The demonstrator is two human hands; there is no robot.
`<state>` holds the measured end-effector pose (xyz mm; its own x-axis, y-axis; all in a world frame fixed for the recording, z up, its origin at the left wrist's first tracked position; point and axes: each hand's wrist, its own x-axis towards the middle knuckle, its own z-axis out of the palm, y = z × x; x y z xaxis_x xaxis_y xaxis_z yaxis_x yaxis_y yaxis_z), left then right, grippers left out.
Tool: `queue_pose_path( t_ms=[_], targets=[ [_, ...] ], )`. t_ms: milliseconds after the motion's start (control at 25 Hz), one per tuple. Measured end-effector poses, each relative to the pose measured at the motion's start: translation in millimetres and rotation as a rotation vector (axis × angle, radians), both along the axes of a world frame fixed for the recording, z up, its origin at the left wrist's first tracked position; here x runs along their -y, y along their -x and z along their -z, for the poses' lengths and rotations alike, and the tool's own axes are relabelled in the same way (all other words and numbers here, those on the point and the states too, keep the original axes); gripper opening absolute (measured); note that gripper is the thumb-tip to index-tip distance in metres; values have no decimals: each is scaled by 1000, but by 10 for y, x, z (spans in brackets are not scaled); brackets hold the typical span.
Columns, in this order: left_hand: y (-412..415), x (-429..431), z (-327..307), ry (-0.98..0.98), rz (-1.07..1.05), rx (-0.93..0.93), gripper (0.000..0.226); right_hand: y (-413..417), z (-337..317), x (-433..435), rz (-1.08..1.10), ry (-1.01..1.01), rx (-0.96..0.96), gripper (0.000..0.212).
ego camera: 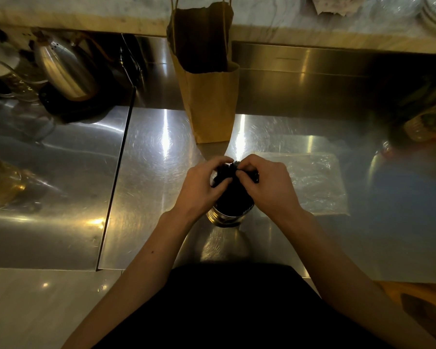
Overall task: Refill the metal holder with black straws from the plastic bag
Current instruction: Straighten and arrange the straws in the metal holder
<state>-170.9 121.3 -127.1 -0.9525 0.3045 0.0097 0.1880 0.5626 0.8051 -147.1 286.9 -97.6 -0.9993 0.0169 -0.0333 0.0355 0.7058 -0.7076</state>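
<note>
Black straws (233, 197): a dark bundle standing upright in the metal holder (224, 219), directly in front of me near the middle of the tabletop (149, 187); their tops rise above the rim between my hands.
How they handle: I judge them very light, thin and smooth, so single ones could slip out of a loose grasp. They look stiff enough to stand, yet would kink if I squeezed hard. Best taken as a bunch near the upper ends and steadied from both sides.
Metal holder: a shiny round can, only its lower wall showing below my wrists. It is probably light enough to tip if I push the bundle sideways, and slick on the steel.
Left hand (202, 187): fingers curled inward, closed round the left side of the straw tops, thumb against them.
Right hand (267, 185): fingers likewise curled, pinching the right side of the tops; the two hands almost meet over the bundle.
Plastic bag (315, 182): lying flat on the tabletop just right of the holder, clear and crinkled. I cannot tell whether any straws remain in it.
Paper bag (212, 104): brown, standing upright behind the holder, apart from it.
Kettle (63, 71): metal, far to the left at the back.
</note>
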Motion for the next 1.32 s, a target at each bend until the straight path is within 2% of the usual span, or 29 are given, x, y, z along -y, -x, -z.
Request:
queue_pose_path(
  t_ms=[200, 440, 680, 840, 1200, 1320],
  targets=[
    [-44, -8, -6, -94, -80, -63, 14, -4, 14, -23, -4, -11, -47, 12],
    [-80, -6, -20, -143, -126, -138, 17, -12, 5, -31, 14, -8, -124, 14],
    [-75, -7, -8, -96, -144, -199, 11, -39, 30, -73, 48, -220, -262, 22],
    [-89, -4, -16, -111, -164, -215, 14, -33, 56, -88, 73, -247, -366, 18],
    [-80, 7, 16, -113, -205, -236, 13, -31, 117, -103, 74, -51, -299, 19],
    [-66, 1, 27, -113, -184, -236, 11, -41, 111, -96, 60, -41, -280, 20]
  ],
)
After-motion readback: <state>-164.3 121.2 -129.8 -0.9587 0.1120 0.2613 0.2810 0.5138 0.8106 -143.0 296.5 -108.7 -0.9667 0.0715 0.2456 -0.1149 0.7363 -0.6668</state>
